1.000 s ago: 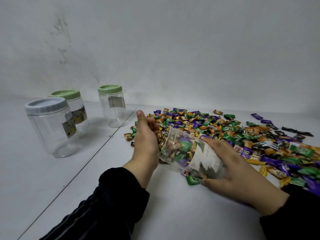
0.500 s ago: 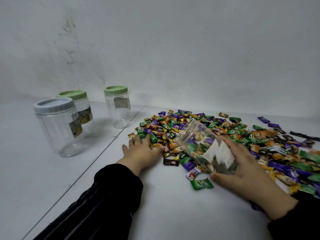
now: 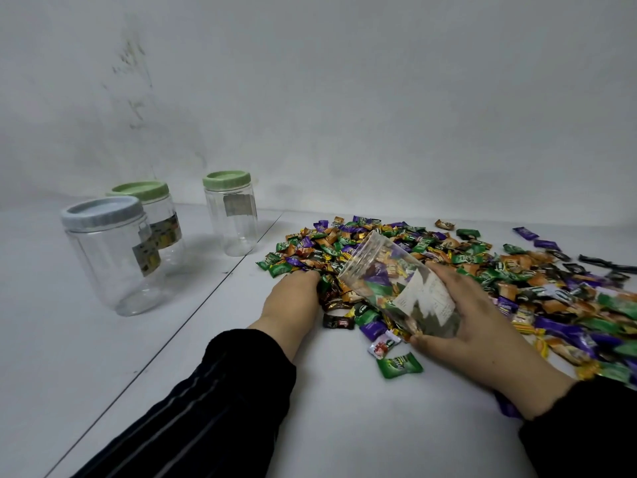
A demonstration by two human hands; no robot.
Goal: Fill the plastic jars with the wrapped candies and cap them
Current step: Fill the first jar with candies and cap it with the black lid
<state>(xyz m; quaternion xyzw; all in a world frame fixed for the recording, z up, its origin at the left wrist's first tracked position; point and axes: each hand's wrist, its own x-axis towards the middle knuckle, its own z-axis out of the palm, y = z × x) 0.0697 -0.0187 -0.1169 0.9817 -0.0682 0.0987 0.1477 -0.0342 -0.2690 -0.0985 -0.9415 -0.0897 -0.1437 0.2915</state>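
Wrapped candies [image 3: 482, 267] in green, purple, orange and black foil lie spread in a wide heap across the white tabletop [image 3: 327, 426], and every place below is given from that heap. At its near left edge, an uncapped clear plastic jar [image 3: 396, 288] with a white paper label lies tilted on its side, its open mouth pointing up and away toward the heap, with a few candies already inside. The right hand [image 3: 462, 326] grips this jar around its base end, fingers and thumb curled about the wall. The left hand [image 3: 293, 298], just left of the jar's mouth, rests on the heap's near left fringe with its fingers bent over some candies; whether it holds any I cannot tell. Both arms wear dark sleeves. Well left of the heap stand three capped empty clear jars: a pale blue-lidded jar [image 3: 110, 257] nearest, a green-lidded jar [image 3: 151, 215] behind it, and a slimmer green-lidded jar [image 3: 230, 215] closest to the heap.
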